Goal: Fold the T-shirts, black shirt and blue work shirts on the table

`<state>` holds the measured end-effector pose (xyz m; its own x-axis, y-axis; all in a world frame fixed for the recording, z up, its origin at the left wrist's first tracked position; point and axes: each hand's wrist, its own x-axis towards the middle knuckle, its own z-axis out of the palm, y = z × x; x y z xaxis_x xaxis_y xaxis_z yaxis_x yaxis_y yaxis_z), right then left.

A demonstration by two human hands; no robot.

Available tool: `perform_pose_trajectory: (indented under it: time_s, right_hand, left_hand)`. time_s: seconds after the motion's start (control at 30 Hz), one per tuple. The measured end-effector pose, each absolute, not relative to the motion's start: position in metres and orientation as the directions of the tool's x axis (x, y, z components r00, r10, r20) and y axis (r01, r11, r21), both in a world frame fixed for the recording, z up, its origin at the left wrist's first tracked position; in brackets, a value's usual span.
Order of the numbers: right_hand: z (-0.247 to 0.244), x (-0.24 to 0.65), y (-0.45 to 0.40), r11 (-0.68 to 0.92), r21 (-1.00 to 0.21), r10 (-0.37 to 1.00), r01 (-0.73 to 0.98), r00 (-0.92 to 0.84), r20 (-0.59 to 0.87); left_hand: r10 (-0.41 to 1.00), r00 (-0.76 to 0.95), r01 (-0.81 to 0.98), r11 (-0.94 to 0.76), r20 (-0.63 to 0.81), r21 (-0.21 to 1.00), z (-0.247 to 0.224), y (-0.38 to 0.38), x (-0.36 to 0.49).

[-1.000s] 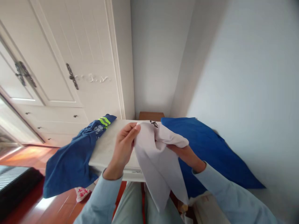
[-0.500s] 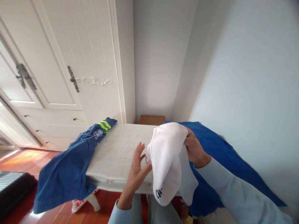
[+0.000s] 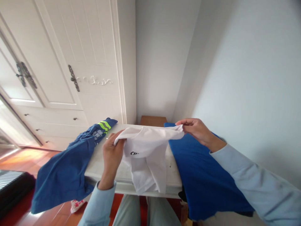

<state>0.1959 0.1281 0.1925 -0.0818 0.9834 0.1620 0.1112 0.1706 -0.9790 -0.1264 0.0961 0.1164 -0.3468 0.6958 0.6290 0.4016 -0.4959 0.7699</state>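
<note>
A white garment (image 3: 150, 141) with dark lettering hangs stretched between my two hands over the table; its exact kind I cannot make out. My left hand (image 3: 113, 150) pinches its left end, fingers partly behind the fabric. At the right end, the thumb and fingers of my right hand (image 3: 194, 127) grip a gathered corner. The lower part droops in folds past the table's front edge. Under and beyond it is the white tabletop (image 3: 103, 163).
Blue clothing with a yellow-green stripe (image 3: 68, 169) drapes over the table's left end. A plain blue cloth (image 3: 199, 175) hangs over the right side. A white wardrobe (image 3: 94, 47) stands at the back left, a brown box (image 3: 153, 121) behind the table. A black case (image 3: 16, 191) lies left.
My hands have moved apart, the left one leftward and up. The white garment went from a bunched, hanging shape to stretched sideways, and my left hand has closed on its edge.
</note>
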Motion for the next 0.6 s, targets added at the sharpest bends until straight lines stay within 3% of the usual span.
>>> perform_pose_trajectory:
  time_s: [0.23,0.4,0.5,0.6]
  right_hand:
    - [0.211,0.213,0.127,0.324,-0.940,0.932,0.110,0.132,0.337]
    - [0.243,0.238,0.121,0.443,-0.880,0.840,0.174,0.262,0.475]
    - [0.260,0.249,0.114,0.530,-0.832,0.760,0.162,0.345,0.551]
    - [0.272,0.249,0.103,0.609,-0.744,0.638,0.274,0.388,0.665]
  left_hand:
    - [0.636,-0.221,0.685,-0.438,0.739,0.582,0.159,0.095,-0.153]
    - [0.762,-0.147,0.596,-0.441,0.630,0.672,0.178,0.082,-0.178]
    - [0.713,-0.260,0.577,-0.427,0.651,0.697,0.191,0.073,-0.187]
    - [0.518,-0.444,0.600,-0.434,0.731,0.672,0.209,0.066,-0.190]
